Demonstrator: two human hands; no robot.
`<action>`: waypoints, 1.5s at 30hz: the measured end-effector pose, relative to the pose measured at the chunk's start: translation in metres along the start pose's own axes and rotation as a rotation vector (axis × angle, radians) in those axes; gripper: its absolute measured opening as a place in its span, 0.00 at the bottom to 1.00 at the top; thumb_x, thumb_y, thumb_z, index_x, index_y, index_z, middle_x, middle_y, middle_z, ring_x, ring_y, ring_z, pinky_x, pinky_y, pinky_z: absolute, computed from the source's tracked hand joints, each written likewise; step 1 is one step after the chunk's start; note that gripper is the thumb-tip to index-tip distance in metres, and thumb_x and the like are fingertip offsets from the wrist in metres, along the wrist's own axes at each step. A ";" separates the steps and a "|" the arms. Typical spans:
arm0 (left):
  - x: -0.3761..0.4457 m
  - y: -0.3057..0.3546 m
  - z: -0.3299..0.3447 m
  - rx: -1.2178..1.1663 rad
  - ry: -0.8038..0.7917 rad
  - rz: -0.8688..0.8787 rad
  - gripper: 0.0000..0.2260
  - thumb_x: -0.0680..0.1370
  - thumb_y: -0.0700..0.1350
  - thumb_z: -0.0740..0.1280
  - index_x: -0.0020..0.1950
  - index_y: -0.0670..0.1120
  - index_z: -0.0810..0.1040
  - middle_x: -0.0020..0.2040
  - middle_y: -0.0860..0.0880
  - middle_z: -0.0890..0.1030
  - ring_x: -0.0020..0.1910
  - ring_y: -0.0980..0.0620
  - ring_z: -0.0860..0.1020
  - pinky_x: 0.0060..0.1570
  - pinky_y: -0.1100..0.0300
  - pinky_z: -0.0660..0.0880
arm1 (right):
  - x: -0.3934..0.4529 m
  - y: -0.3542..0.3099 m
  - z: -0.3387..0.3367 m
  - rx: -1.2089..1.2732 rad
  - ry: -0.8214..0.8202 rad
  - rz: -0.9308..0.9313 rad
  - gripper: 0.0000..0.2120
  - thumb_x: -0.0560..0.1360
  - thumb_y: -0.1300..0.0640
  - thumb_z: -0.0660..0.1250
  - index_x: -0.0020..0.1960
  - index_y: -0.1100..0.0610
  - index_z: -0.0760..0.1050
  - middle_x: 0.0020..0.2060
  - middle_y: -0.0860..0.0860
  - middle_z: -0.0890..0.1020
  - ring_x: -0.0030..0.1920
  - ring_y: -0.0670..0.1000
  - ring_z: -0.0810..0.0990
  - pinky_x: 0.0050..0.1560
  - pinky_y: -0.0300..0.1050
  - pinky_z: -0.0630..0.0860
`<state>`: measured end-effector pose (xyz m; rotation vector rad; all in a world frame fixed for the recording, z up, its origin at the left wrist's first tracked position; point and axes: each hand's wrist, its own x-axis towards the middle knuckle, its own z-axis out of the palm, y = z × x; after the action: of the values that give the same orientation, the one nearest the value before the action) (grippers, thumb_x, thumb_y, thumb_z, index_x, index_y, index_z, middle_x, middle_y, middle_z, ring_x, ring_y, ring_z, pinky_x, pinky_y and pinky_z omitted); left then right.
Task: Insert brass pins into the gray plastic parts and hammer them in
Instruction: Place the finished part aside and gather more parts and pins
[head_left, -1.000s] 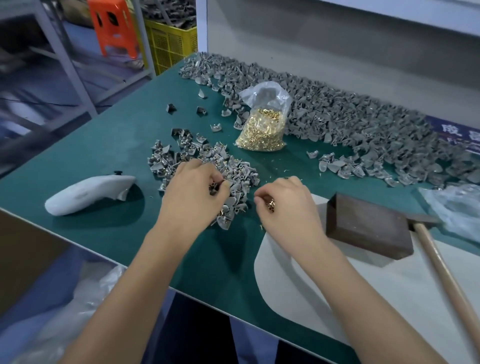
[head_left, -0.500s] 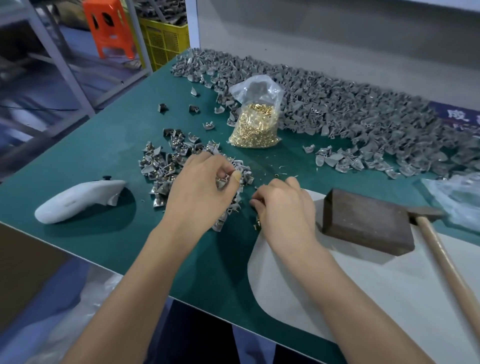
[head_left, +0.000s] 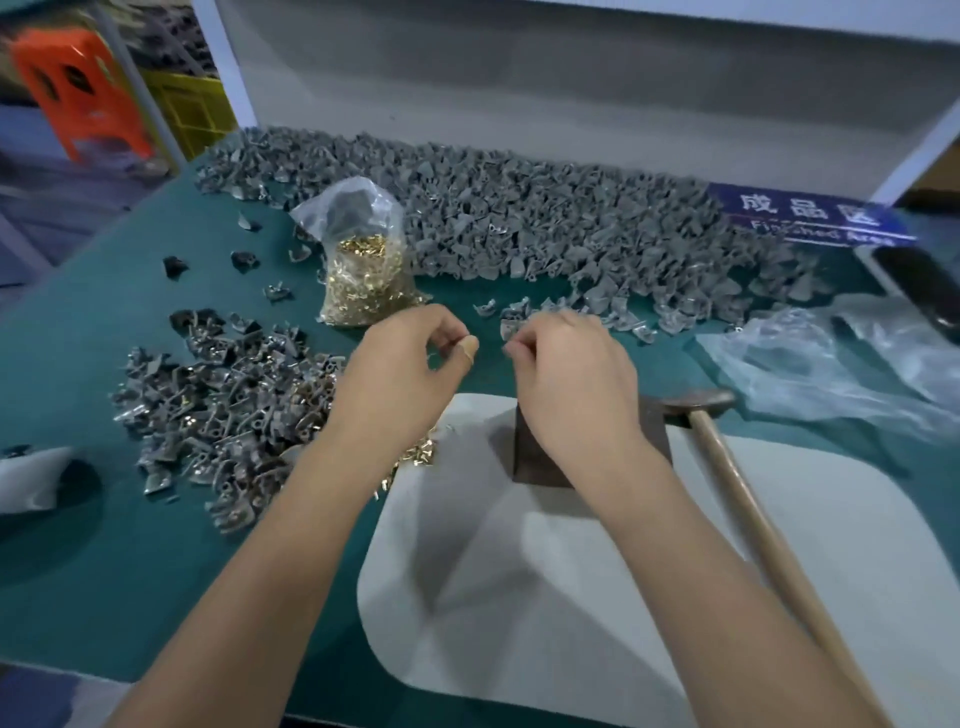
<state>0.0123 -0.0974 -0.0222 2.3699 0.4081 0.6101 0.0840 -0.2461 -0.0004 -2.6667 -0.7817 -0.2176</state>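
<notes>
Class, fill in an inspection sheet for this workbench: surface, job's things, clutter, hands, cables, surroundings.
Surface: green mat with a white pad on it.
Job's things: bag of pins; loose pins; big gray pile; near pile; dark block; hammer.
Clutter: clear plastic; white part.
Hands: left hand and right hand curled, fingertips pinched; contents too small to tell.
Cables: nothing seen.
Surroundings: blue sign, orange stool.

At about one o'clock on the table, a blue sign (head_left: 810, 217) carries white Chinese characters "成品区" and, beneath them, blurred English that seems to read "Finished Area".
</notes>
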 end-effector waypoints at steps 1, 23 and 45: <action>0.006 0.003 0.010 -0.014 -0.031 -0.003 0.03 0.78 0.47 0.70 0.45 0.51 0.81 0.38 0.59 0.77 0.40 0.67 0.74 0.37 0.73 0.66 | 0.003 0.009 -0.001 -0.010 0.005 0.027 0.11 0.83 0.50 0.62 0.55 0.52 0.81 0.53 0.51 0.82 0.58 0.56 0.75 0.53 0.51 0.71; 0.050 0.002 0.033 0.135 -0.042 -0.031 0.11 0.82 0.43 0.67 0.64 0.45 0.75 0.55 0.47 0.81 0.53 0.48 0.79 0.54 0.48 0.76 | 0.006 0.036 0.010 0.152 0.060 0.108 0.08 0.82 0.52 0.66 0.51 0.53 0.83 0.47 0.50 0.82 0.53 0.54 0.77 0.45 0.46 0.69; -0.086 -0.064 -0.066 0.026 0.216 -0.157 0.10 0.80 0.45 0.69 0.61 0.53 0.78 0.52 0.61 0.80 0.57 0.55 0.77 0.60 0.47 0.75 | -0.026 -0.086 0.063 0.068 -0.153 -0.239 0.07 0.79 0.45 0.70 0.53 0.44 0.85 0.48 0.49 0.82 0.54 0.55 0.77 0.53 0.51 0.74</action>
<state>-0.1030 -0.0532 -0.0467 2.2764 0.6935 0.7925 0.0180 -0.1685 -0.0401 -2.5450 -1.1357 -0.0450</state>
